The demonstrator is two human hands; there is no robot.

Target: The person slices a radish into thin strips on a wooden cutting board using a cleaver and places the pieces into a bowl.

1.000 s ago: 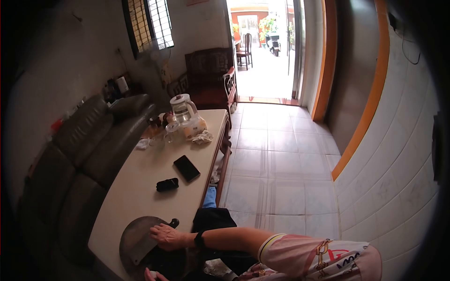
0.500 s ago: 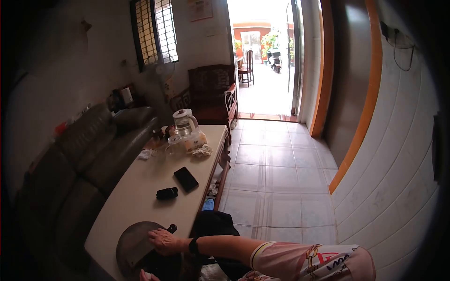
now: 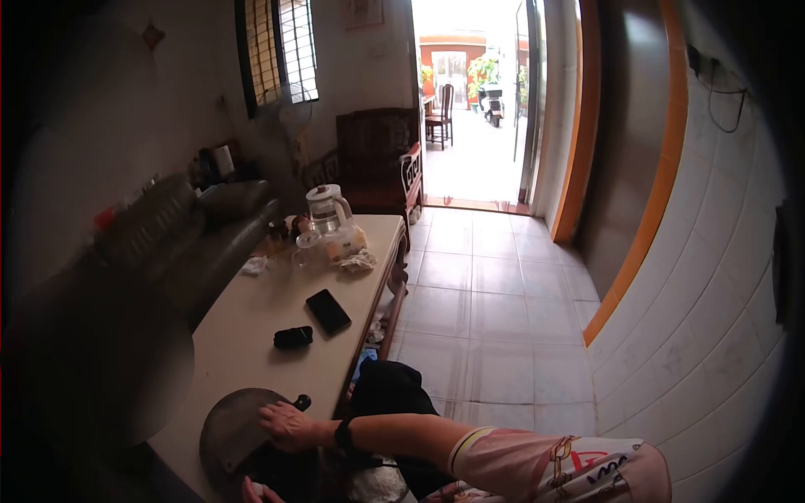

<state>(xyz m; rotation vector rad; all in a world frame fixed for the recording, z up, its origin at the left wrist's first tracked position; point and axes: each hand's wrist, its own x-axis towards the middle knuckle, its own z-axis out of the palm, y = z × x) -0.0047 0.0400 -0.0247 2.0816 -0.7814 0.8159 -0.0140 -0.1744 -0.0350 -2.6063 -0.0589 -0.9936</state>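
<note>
A black case [image 3: 293,337] lies on the pale desk [image 3: 239,356], near and left of a flat dark device [image 3: 328,312]; a lidded jug [image 3: 324,220] stands farther off. Left is a dark sofa [image 3: 231,203]; beyond, a wooden armchair [image 3: 377,163].

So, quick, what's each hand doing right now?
Left hand: mostly out of frame; open or closed can't be told.
Right hand: closed, holding the broad black-handled grey metal cleaver.

A home's living room, shown by the sofa [image 3: 201,243] at left, the near table [image 3: 239,335] with its kettle [image 3: 325,208], the far armchair [image 3: 377,147].
</note>
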